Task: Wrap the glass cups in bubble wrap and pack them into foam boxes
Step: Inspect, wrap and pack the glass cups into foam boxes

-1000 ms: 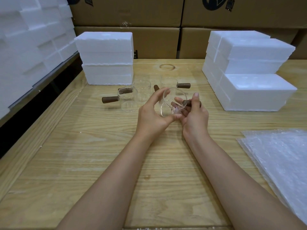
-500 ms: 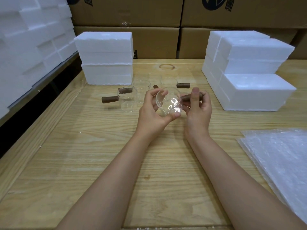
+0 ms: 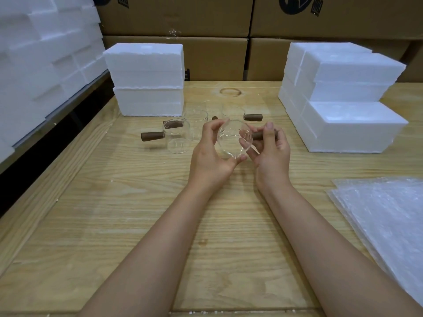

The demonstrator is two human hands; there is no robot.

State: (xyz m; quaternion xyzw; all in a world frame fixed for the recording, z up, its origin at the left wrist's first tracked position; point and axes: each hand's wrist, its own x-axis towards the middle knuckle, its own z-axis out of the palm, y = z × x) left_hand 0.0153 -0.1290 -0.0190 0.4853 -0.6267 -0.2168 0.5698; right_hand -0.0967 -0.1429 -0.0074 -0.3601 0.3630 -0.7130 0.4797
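A clear glass cup (image 3: 231,140) with a brown wooden handle (image 3: 258,135) is held on its side above the table's middle. My left hand (image 3: 211,154) cups the glass body between thumb and fingers. My right hand (image 3: 272,152) grips the wooden handle. Several more glass cups (image 3: 177,138) with brown handles stand on the table just behind my hands. A stack of bubble wrap sheets (image 3: 386,218) lies at the right. White foam boxes are stacked at the back left (image 3: 146,78) and back right (image 3: 343,94).
The wooden table (image 3: 137,202) ends at a dark gap on the left. More white foam pieces (image 3: 43,56) are piled along the far left. Brown cardboard boxes (image 3: 215,58) form a wall behind the table.
Both hands have turned the held cup, tipping its body and lifting it slightly away from me. The handle now points right under my right fingers. Nothing else moved.
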